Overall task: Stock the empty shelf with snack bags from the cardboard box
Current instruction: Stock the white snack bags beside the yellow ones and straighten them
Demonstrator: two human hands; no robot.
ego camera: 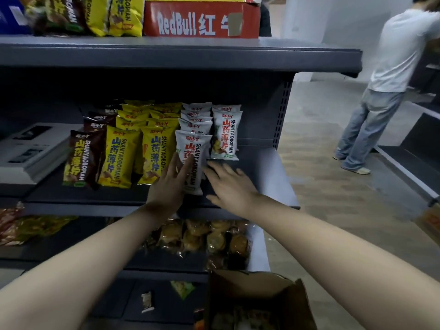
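Observation:
On the middle shelf (100, 198) stand rows of snack bags: brown (82, 158), yellow (119, 158) and white. My left hand (170, 184) lies flat against the left face of the front white bag (196, 148), fingers together, touching but not gripping it. My right hand (229, 184) hovers just right of that bag with fingers spread and nothing in it. A second row of white bags (226, 134) stands further back on the right. The open cardboard box (257, 303) sits low at the bottom right, with packets inside.
A red RedBull carton (202, 19) and more bags sit on the top shelf. Grey flat boxes (31, 151) lie at the shelf's left. Pastry packs (204, 239) fill the shelf below. A person (385, 86) stands in the aisle at right.

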